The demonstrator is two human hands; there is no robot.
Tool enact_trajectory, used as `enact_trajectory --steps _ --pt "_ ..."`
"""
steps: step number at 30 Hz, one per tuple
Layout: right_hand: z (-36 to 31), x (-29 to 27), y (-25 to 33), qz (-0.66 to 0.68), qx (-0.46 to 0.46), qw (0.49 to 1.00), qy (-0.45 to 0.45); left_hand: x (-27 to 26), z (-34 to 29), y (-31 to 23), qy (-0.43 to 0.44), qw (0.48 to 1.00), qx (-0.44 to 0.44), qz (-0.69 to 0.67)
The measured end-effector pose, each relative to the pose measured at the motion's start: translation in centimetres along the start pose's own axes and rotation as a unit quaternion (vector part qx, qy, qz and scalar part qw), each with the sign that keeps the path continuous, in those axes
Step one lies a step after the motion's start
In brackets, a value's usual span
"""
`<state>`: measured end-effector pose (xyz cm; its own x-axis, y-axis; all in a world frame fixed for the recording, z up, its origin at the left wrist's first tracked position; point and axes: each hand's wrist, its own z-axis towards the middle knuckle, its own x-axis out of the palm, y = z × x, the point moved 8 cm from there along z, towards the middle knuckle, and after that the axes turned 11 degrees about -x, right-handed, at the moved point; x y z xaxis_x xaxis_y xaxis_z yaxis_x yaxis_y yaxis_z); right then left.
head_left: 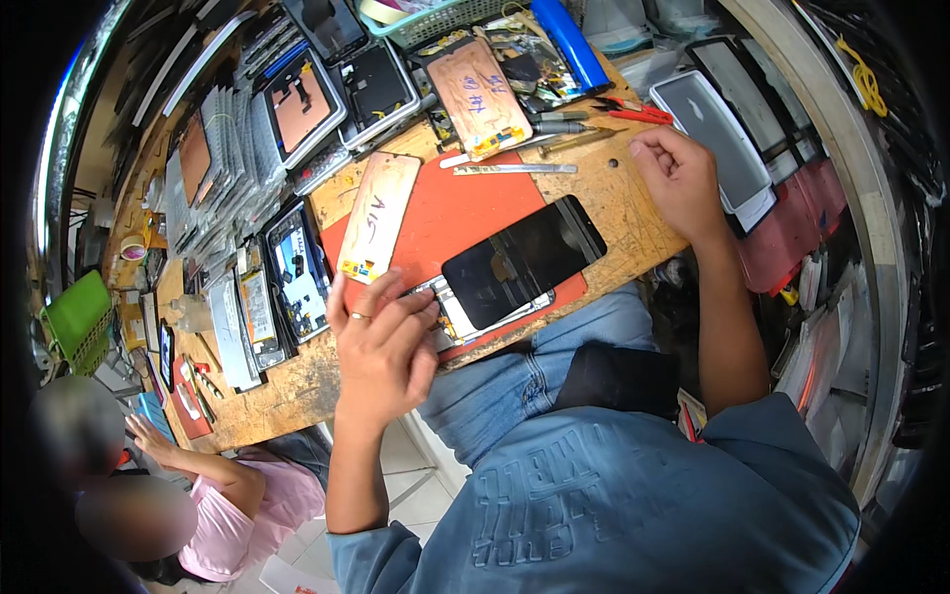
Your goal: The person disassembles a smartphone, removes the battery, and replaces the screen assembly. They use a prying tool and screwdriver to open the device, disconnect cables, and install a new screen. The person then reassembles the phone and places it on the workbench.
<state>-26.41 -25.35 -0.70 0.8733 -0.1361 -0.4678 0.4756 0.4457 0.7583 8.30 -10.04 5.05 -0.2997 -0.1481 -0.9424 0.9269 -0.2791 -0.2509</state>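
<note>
— Where was the phone?

— The phone [522, 259] lay dark-screen-up on the red mat [450, 208], at the near edge of the wooden table [623, 203], its lower end tilted toward the person's lap.

— And the left hand?

— The left hand [381, 342] rested at the phone's lower left corner, fingers [401, 307] drawn together and bent over that end, touching it. A ring sat on one finger. Whether it truly pinched the frame, I could not tell.

— The right one?

— The right hand [678, 178] lay on the table well apart from the phone, loosely curled, holding nothing that I could see. Red-handled pliers [633, 111] sat just beside it, and a metal blade [515, 169] lay along the mat's far edge.

— Anything else close by?

— A copper-backed panel [379, 216] lay on the mat to the left of the phone. Another such panel [478, 97] lay farther back, beside a blue cylinder [571, 42]. Rows of phone parts crowded the table's left side.

— Anyone else?

— A person in a pink shirt [252, 510] sat at the lower left, one hand at the table's end.
</note>
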Motion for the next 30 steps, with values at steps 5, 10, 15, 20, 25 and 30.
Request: enact_trajectory --steps 5,10,15,20,25,30 --pt "0.1 -0.1 0.5 -0.008 -0.014 1.000 -0.007 1.0 -1.0 0.2 -0.033 0.999 -0.020 -0.010" --pt "-0.3 0.0 -0.2 -0.003 0.010 1.000 -0.009 0.5 -0.8 0.3 -0.053 0.998 -0.034 -0.031" --pt "0.0 0.1 -0.7 0.020 0.010 1.000 -0.002 0.1 -5.9 3.4 -0.214 0.940 -0.165 -0.207" --pt "-0.6 -1.1 2.3 0.151 -0.039 0.980 -0.124 2.3 -12.6 3.0 -0.372 0.827 -0.251 -0.337" --pt "-7.0 4.0 14.3 0.087 -0.216 0.958 0.165 0.1 -12.3 0.3 -0.240 0.936 -0.171 -0.192" --pt "-11.6 10.5 18.3 -0.029 -0.288 0.944 0.160 0.3 -8.7 -1.7 -0.198 0.956 -0.164 -0.139"
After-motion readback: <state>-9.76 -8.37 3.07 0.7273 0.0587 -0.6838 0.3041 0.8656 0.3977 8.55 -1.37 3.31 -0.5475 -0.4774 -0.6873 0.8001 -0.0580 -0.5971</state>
